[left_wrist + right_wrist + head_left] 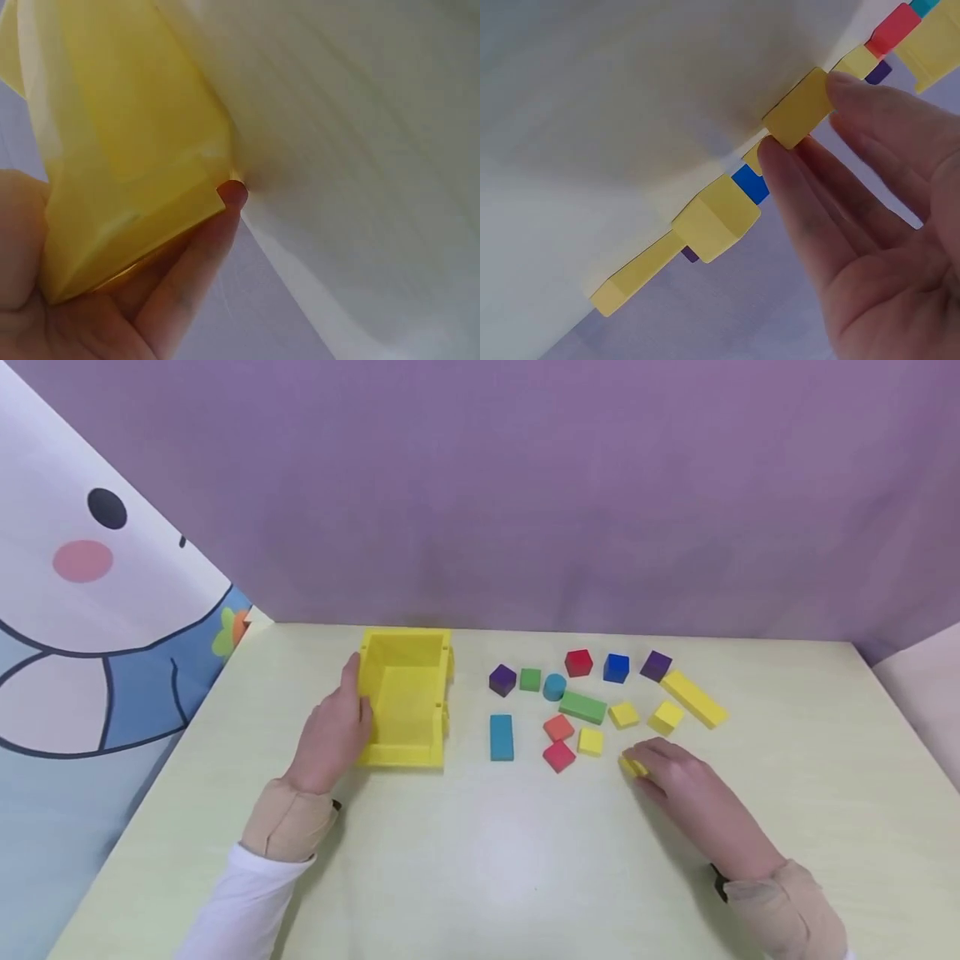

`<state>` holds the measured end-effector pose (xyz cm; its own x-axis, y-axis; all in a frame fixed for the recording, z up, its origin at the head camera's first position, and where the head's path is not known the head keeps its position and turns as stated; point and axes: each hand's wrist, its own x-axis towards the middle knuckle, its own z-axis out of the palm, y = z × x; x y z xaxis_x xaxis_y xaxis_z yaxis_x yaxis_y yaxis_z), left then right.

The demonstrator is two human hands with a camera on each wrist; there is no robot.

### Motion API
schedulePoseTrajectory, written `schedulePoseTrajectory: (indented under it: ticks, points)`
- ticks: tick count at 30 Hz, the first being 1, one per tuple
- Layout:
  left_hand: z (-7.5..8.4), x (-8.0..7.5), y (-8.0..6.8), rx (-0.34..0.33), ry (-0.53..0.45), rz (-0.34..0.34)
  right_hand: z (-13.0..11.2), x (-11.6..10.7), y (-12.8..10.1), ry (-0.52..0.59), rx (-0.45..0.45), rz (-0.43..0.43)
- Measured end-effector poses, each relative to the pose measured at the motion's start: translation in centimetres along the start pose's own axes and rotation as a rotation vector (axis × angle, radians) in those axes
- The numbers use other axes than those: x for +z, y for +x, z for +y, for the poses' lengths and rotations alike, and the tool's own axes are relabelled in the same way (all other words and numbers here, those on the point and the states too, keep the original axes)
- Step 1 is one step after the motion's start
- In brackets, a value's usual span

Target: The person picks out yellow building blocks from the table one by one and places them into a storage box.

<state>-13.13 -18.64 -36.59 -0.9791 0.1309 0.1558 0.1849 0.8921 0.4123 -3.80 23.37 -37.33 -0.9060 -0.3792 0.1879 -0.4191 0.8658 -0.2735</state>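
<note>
My left hand [347, 714] rests against the outer left wall of an open yellow box [406, 752]. In the left wrist view its fingers [196, 255] lie fairly straight along the box's wall [127, 142], with the thumb beside it. My right hand [643, 763] pinches a small yellow block [632, 767] on the table, at the near edge of the scattered blocks. The right wrist view shows that block [798, 111] held between thumb and fingers [870, 101].
Several coloured blocks lie right of the box: a teal bar [501, 737], a green bar [582, 707], a long yellow bar [693, 698], red [578, 662], blue [616, 667] and purple [502, 679] cubes. The pale table [487, 860] meets a purple backdrop behind.
</note>
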Motion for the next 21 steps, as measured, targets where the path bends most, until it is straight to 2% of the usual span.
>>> schedulePoseTrajectory:
  ticks: [3, 13, 21]
  points:
    - [0.05, 0.03, 0.09, 0.001, 0.024, 0.006, 0.03, -0.04, 0.06, -0.006, 0.001, -0.012]
    - [0.31, -0.05, 0.40, 0.012, 0.068, 0.015, 0.34, -0.08, 0.23, -0.021, -0.052, 0.063]
    - [0.01, 0.20, 0.13, -0.003, 0.054, 0.005, -0.17, -0.43, 0.32, -0.030, -0.008, 0.037]
